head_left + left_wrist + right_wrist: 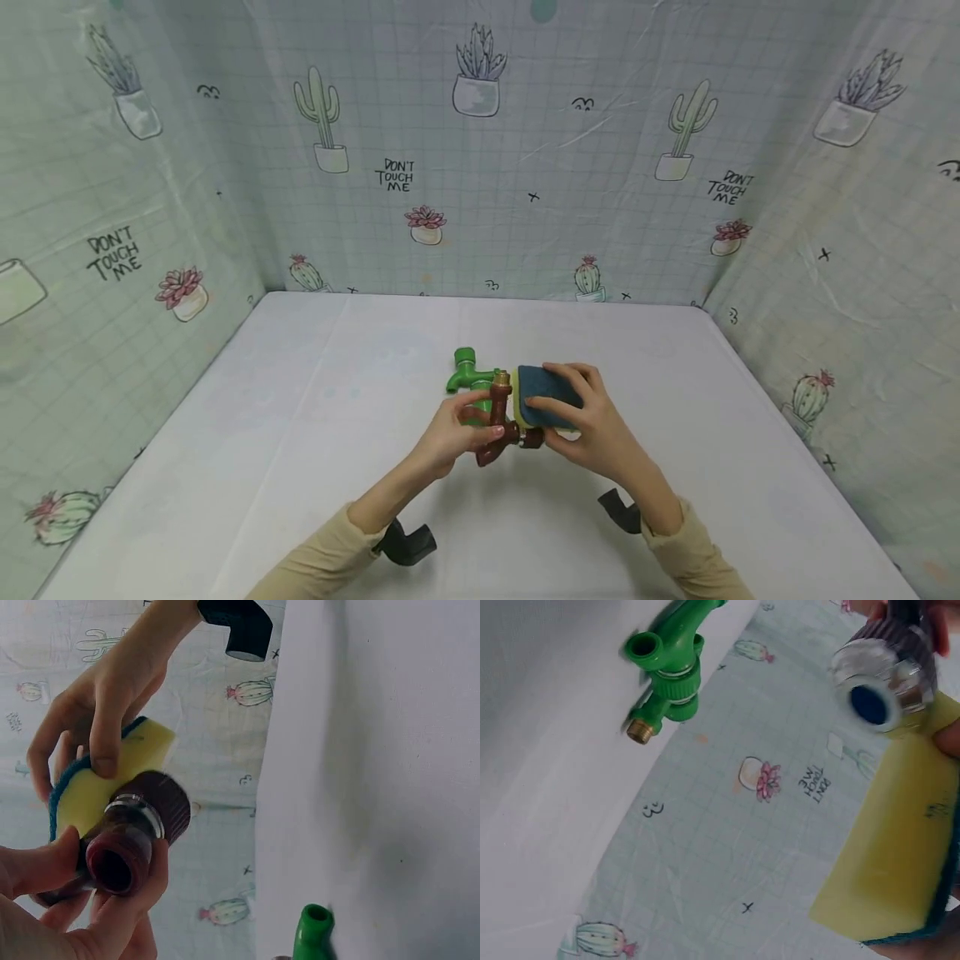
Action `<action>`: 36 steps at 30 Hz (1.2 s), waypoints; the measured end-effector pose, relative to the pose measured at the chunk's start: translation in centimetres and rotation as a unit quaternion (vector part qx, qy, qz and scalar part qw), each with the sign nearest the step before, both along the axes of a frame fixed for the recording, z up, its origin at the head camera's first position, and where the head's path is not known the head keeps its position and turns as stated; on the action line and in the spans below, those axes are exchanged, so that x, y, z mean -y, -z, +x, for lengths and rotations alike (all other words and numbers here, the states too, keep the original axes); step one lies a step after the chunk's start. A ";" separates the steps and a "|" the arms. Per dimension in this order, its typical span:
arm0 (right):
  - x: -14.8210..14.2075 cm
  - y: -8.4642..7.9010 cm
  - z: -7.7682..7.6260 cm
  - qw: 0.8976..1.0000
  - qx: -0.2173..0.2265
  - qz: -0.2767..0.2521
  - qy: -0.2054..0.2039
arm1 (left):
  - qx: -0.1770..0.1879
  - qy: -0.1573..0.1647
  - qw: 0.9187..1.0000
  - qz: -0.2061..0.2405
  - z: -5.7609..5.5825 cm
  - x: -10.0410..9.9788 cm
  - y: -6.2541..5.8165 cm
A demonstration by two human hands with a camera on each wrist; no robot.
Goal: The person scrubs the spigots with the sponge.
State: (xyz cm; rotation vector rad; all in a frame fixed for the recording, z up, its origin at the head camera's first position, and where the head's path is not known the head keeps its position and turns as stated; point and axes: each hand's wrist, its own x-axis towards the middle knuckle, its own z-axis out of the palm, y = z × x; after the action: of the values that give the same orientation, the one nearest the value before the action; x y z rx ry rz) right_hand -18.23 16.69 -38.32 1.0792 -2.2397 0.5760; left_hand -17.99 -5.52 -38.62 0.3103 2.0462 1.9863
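Observation:
My left hand (444, 440) grips a brown-red tap (498, 410) with a brass threaded end, held above the table. In the left wrist view the tap's dark ribbed knob (166, 802) points away from the fingers. A yellow sponge with a blue scouring side (549, 395) is pinched in my right hand (600, 432), close beside the tap. Its yellow face (889, 847) is turned toward the tap; whether they touch, I cannot tell. Behind the left hand a green tap (466, 367) lies on the table, partly hidden in the head view but plainer in the right wrist view.
The table (315, 400) has a white cover. A cloth wall (525, 242) printed with cacti encloses its back and sides. Black curved pieces (408, 546) sit at both wrists.

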 end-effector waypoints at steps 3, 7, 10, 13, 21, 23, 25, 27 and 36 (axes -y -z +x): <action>0.1 0.2 0.3 0.999 -0.031 0.004 -0.003 | 0.004 -0.026 1.000 0.013 -0.3 0.0 -0.2; 0.2 0.7 0.5 0.997 -0.076 0.000 -0.006 | 0.031 -0.036 0.998 0.043 -0.7 0.1 -0.1; 0.2 1.3 0.6 0.994 -0.113 0.000 -0.012 | 0.063 -0.047 0.995 0.066 -1.0 0.2 0.1; 0.3 1.8 0.6 0.990 -0.142 0.003 -0.019 | 0.098 -0.063 0.988 0.099 -1.1 0.2 0.3; -0.1 2.8 0.8 0.984 -0.173 0.018 -0.026 | 0.199 -0.056 0.953 0.219 -1.3 0.3 0.1; -0.2 3.0 0.8 0.983 -0.181 0.020 -0.026 | 0.230 -0.044 0.939 0.251 -1.3 0.5 0.0; -0.2 3.1 0.8 0.981 -0.191 0.017 -0.025 | 0.255 -0.027 0.930 0.262 -1.2 0.7 -0.1; -0.2 3.2 0.8 0.979 -0.202 0.010 -0.023 | 0.268 -0.010 0.932 0.243 -1.3 0.9 0.0; -0.2 3.2 0.5 0.973 -0.228 -0.019 -0.024 | 0.205 0.022 0.974 0.099 -1.6 1.8 0.3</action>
State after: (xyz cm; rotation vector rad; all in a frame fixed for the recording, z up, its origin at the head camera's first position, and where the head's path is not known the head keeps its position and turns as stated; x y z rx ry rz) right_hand -17.72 16.84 -41.52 1.1185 -1.8009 0.3437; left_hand -19.57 -7.34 -38.90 -0.0190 1.5811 2.0272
